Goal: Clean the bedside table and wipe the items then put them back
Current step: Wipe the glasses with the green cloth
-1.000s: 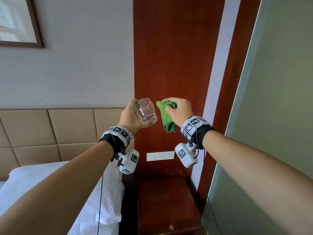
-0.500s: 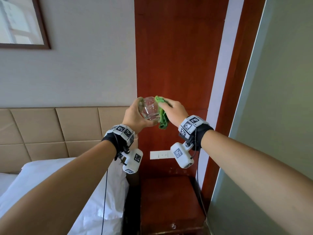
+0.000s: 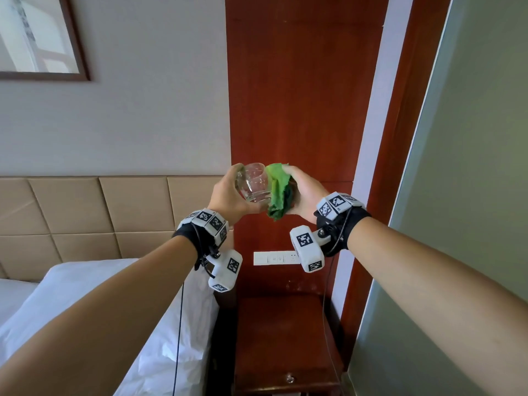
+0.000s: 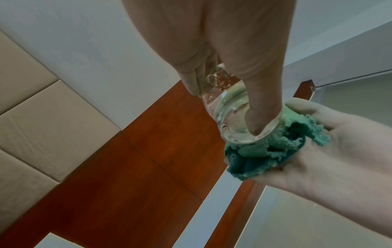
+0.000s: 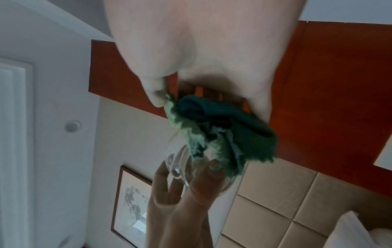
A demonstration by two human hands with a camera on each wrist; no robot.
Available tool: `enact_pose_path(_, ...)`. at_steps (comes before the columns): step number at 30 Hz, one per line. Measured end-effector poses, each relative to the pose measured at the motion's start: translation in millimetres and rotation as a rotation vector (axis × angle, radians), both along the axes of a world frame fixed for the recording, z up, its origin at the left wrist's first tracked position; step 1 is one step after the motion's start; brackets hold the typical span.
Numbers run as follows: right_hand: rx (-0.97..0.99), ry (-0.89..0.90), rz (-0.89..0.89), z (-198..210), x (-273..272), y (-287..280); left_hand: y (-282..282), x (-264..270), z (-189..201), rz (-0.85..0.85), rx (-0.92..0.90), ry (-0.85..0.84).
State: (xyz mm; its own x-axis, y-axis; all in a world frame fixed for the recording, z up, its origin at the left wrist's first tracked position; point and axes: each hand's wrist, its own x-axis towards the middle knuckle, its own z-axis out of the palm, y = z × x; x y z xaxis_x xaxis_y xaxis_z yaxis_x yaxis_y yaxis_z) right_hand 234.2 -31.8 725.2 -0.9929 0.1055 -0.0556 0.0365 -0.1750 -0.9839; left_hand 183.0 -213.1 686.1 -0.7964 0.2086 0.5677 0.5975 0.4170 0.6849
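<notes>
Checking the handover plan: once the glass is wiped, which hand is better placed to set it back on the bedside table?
Left, probably. The left hand already grips the glass, so no transfer is needed, while the right hand holds the green cloth against it. The bedside table lies below both hands.

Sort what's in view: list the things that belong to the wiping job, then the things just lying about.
In the job:
- glass, gripped by the left hand
- green cloth, held against the glass by the right hand
- bedside table, below the hands

Just there:
- framed picture
- headboard
- pillow
- wall switch plate
</notes>
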Motion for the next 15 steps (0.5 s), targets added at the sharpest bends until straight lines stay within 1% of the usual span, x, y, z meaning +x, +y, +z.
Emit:
enact_pose_path(2,-0.021,0.017,0.036,-1.7,-0.8,5.7,2.6,0.5,-0.3,-0.001,0.008,-0.011)
enact_pose_path(3,0.011,0.043,0.025,-3.3,-0.9,6.9,4.0,1.1,-0.3,-0.006,0.006,-0.017)
enact_pose_path(4,0.103,0.1,-0.016,-5.0,-2.3,8.3,5.7,2.0,0.0,-0.01,0.001,-0.019)
enact_pose_path(7,0.579,0.337,-0.216,-4.8,-4.5,12.5,9.8,4.0,-0.6,-0.003,-0.027,-0.013)
enact_pose_path(8,0.685,0.408,-0.27,-4.4,-5.3,14.4,11.5,5.6,-0.5,0.009,-0.044,-0.004)
enact_pose_path(10,0.798,0.544,-0.326,-3.0,-5.8,15.6,16.0,8.3,-0.6,0.027,-0.067,0.019)
enact_pose_path(12,0.877,0.601,-0.3,-4.1,-5.4,11.0,20.8,11.4,0.5,0.045,-0.074,0.04)
enact_pose_path(15,0.992,0.626,-0.224,-13.1,-7.6,5.9,23.9,13.6,3.5,0.073,-0.051,0.055)
